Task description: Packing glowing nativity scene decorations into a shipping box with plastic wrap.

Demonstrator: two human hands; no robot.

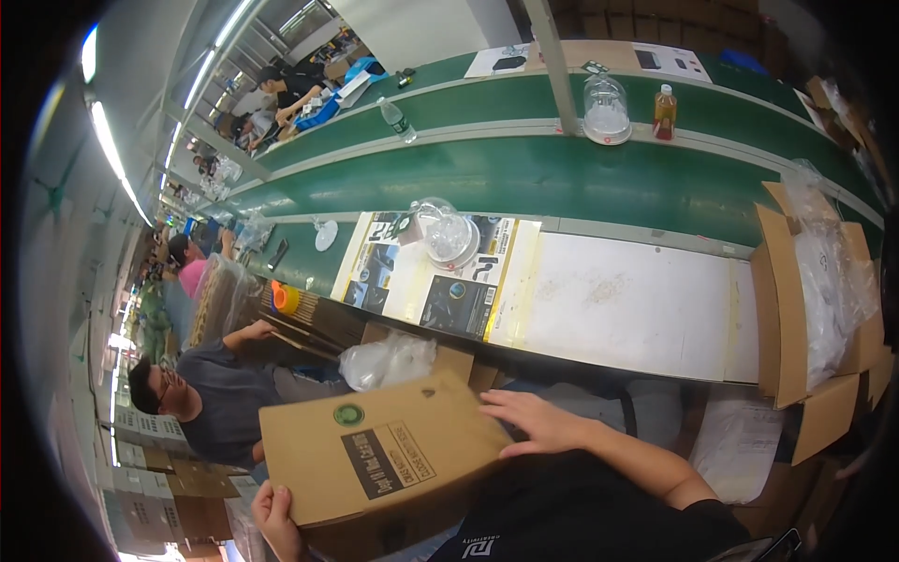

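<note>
A closed brown cardboard box, with a dark label and a round green mark on its top, is held tilted in front of my body. My left hand grips its near left corner, the fingers partly hidden by the carton. At the right end, my right hand bears against the edge, fingers spread along the far part and thumb at the near part. On the workbench beyond stands a clear dome on a round base, over printed sheets.
An open carton with clear plastic bags stands at the bench's right end. Beyond run a green conveyor, another dome and bottles. A co-worker sits close at left. Plastic bags lie behind my box.
</note>
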